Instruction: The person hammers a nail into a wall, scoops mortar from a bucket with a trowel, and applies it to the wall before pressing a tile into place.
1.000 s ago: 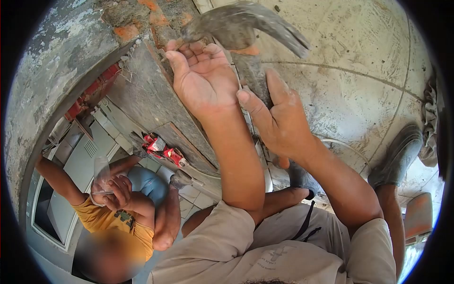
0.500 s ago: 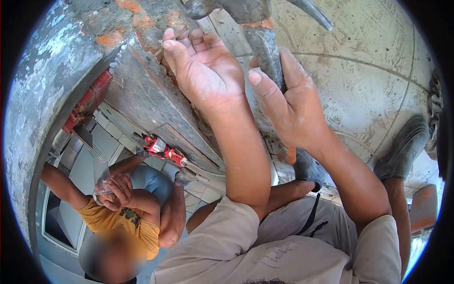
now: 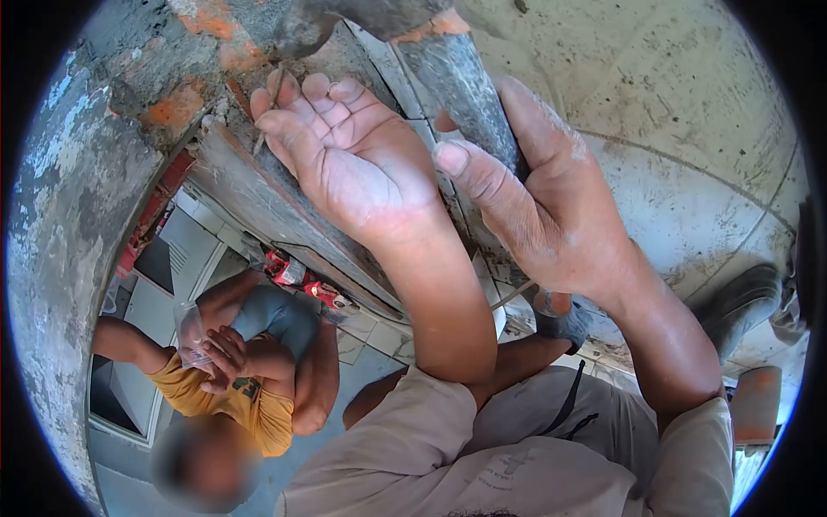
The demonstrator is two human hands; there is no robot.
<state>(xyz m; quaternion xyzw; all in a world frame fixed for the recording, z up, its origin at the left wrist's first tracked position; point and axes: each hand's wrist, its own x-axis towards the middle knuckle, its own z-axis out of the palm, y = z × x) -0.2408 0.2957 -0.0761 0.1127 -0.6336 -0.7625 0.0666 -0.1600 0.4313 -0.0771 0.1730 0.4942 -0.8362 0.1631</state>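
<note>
My right hand [image 3: 556, 198] is wrapped round the handle of a claw hammer [image 3: 457, 77]. The grey, worn handle rises toward the hammer head, partly cut off by the top edge of the head view. To its left, my left hand [image 3: 349, 151] lies palm up, fingers curled against the rough wall edge. Between its thumb and fingertips is a thin, nail-like rod [image 3: 269, 116], pointing down along a wooden board [image 3: 258, 185]. The hammer head is above the left fingers, apart from the rod as far as I can tell.
Rough grey wall [image 3: 69, 189] with exposed brick fills the left side. Below the board, a person in a yellow shirt [image 3: 267, 396] crouches with a clear plastic cup [image 3: 189, 332]. A red packet [image 3: 297, 280] lies near the board. Dusty tiled floor [image 3: 663, 198] stretches right.
The hammer head has moved up and left in view, nearer the left hand's side. My left hand appears slightly lower and further left. The co-worker's cup is lower.
</note>
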